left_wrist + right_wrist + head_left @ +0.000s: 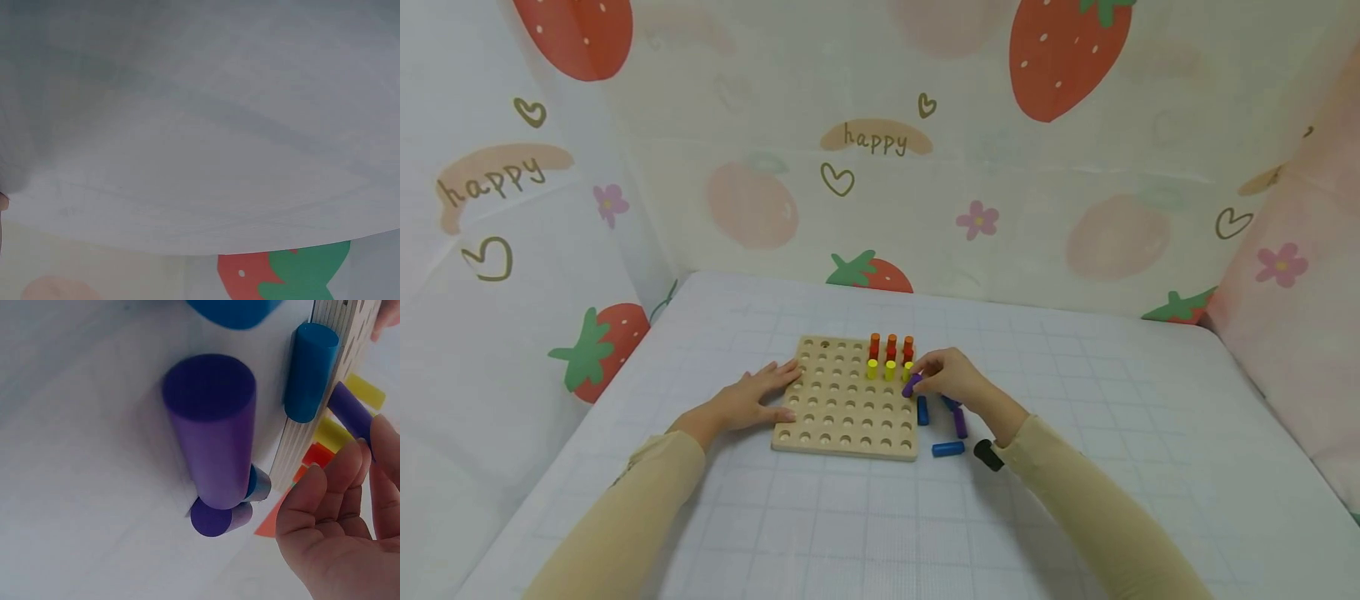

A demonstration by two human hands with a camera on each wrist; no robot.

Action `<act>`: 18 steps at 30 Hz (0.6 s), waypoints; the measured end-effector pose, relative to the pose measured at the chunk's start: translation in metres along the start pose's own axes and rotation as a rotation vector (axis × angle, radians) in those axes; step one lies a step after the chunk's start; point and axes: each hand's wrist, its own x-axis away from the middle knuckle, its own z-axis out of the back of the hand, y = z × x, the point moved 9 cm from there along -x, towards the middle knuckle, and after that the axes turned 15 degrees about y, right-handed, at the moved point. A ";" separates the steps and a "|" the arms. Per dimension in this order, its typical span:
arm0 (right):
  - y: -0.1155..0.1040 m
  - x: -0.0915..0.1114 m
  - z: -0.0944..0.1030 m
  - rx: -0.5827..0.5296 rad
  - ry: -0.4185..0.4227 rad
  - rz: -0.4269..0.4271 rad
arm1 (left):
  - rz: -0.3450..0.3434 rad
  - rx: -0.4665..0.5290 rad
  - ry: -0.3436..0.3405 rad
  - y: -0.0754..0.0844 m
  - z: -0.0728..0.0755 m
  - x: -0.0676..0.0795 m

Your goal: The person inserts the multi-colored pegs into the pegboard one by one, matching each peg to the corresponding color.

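Observation:
My right hand (958, 375) pinches a purple peg (912, 385) between thumb and fingertips. The peg is tilted, its lower end close over the right edge of a square wooden pegboard (842, 451) with rows of round holes. In the right wrist view the same purple peg (351, 411) slants from the fingers towards the board. My left hand (748, 400) rests with spread fingers on the board's left edge. Orange pegs (875, 340), red pegs (891, 354) and yellow pegs (872, 369) stand in short rows at the board's back right.
Beside the board's right edge lie a blue peg (922, 410), another blue peg (948, 448) and a purple peg (960, 422). Dark pegs (988, 455) lie near the right sleeve. A patterned cloth backdrop (880, 208) rises behind the white table (737, 533).

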 end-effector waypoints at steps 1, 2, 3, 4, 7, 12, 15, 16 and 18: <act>-0.001 0.000 0.000 0.000 -0.001 0.004 | 0.000 -0.001 0.001 0.000 0.001 0.000; -0.001 0.000 0.000 -0.002 -0.003 0.007 | -0.001 -0.002 0.001 0.001 0.001 0.000; -0.002 0.001 -0.001 -0.003 -0.005 0.011 | -0.001 -0.003 0.001 0.001 0.001 0.001; -0.002 0.001 0.000 -0.005 -0.007 0.013 | -0.002 -0.005 0.001 0.001 0.001 0.001; -0.003 0.002 0.000 -0.014 -0.013 0.015 | -0.004 -0.011 0.001 0.001 0.001 0.001; -0.004 0.003 0.002 -0.014 -0.012 0.008 | 0.004 -0.003 -0.002 0.000 0.001 0.001; -0.004 0.003 0.001 -0.019 -0.020 0.002 | 0.005 -0.004 -0.003 0.000 0.000 0.000; -0.004 0.003 0.000 -0.024 -0.023 0.000 | 0.006 -0.005 -0.004 0.000 0.000 0.000; -0.005 0.003 0.000 -0.030 -0.031 0.003 | 0.007 -0.005 -0.004 0.000 0.000 0.000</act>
